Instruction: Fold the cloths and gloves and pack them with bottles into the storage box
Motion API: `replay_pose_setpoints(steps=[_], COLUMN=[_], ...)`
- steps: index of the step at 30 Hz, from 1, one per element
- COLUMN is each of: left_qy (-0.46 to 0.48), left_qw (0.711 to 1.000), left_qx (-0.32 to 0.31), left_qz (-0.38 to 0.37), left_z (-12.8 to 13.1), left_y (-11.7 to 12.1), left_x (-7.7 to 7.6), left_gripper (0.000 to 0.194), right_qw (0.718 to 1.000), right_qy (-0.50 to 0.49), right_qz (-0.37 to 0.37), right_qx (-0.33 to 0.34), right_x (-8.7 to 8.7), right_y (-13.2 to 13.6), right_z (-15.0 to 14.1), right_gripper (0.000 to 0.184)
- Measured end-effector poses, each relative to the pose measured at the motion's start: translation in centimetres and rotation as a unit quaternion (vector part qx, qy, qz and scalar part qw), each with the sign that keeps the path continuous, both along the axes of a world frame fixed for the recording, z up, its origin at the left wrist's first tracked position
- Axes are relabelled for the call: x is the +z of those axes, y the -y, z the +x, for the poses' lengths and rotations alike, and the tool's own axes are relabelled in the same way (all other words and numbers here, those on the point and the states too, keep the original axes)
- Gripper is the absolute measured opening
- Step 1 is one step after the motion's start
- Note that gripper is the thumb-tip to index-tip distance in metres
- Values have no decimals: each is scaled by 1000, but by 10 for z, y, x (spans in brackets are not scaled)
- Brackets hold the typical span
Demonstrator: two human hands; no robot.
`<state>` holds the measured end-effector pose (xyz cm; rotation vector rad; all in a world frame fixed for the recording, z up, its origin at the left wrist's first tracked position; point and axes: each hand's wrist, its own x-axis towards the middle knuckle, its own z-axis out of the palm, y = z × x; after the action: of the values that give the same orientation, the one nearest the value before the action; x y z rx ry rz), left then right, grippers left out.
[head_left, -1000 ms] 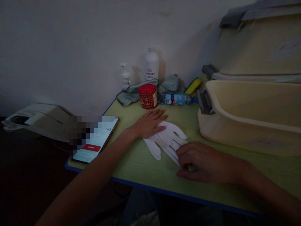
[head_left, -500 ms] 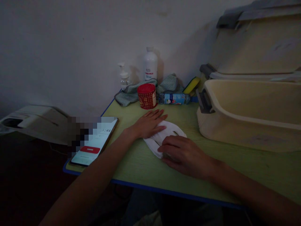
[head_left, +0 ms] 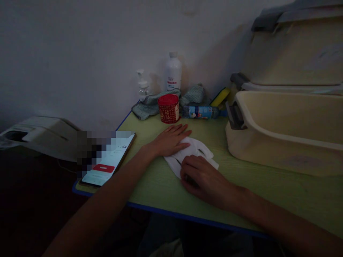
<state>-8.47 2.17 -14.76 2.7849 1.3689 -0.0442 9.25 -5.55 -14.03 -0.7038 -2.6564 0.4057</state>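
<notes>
A flat white face mask [head_left: 184, 152], soft with cut-out slits, lies on the green table [head_left: 158, 185] between my hands. My left hand [head_left: 171, 140] rests on its far left part, palm down, with the fingers stretched out. Over the near right part, my right hand [head_left: 200, 178] is curled, fingertips pinched at the mask; the exact grip is hidden under the fingers. A loop-like strip and a corner of the mask stick out to the right beyond my right hand.
Beyond my left hand stands a red canister [head_left: 168, 109], beside a lying blue-labelled bottle [head_left: 200, 112] and a grey cloth [head_left: 147, 107]. Behind are a white bottle [head_left: 173, 73] and a pump bottle [head_left: 143, 85]. A phone [head_left: 107, 164] lies left; an open cream bin [head_left: 273, 153] stands right.
The right part of the mask has opened out further right, and its strip and corner now show apart. My right hand has shifted slightly; my left hand stays in place.
</notes>
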Motion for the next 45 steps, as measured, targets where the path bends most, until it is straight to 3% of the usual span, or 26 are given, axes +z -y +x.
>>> replay_pose_setpoints(steps=[4, 8, 12, 20, 24, 29, 33, 36, 39, 45], left_qy=[1, -3, -6, -2, -1, 7, -7, -8, -10, -17], left_qw=[1000, 1000, 1000, 1000, 1000, 1000, 1000, 999, 999, 999], left_qx=[-1, -1, 0, -3, -11, -24, -26, -31, -31, -28], left_qz=[-3, -10, -11, -6, 1, 9, -2, -6, -5, -5], left_z=[0, 0, 0, -1, -3, -4, -6, -7, -7, -7], left_y=[0, -1, 0, -1, -1, 1, 4, 7, 9, 8], left_x=[0, 0, 1, -1, -3, -5, -2, -1, 0, -2], left_gripper=[61, 61, 61, 62, 63, 64, 64, 64, 63, 62], right_qw=[999, 997, 997, 1000, 999, 995, 994, 988, 977, 965], right_qy=[-21, -32, -15, -10, -37, -97, -79, -73, -69, -82], right_qz=[-19, -35, -48, -26, 5, 15, 16, -1, -71, -118], right_qx=[-22, -53, -63, -5, 9, -25, -70, -136, -191, -221], right_x=[-1, -3, -3, -4, 6, 22, 15, 5, -1, -4], right_y=[1, -3, -4, 2, -5, -27, -30, -26, -23, -25], right_z=[2, 5, 4, 1, 12, 50, 69, 66, 56, 43], right_gripper=[6, 16, 11, 4, 4, 13, 13, 10, 6, 16])
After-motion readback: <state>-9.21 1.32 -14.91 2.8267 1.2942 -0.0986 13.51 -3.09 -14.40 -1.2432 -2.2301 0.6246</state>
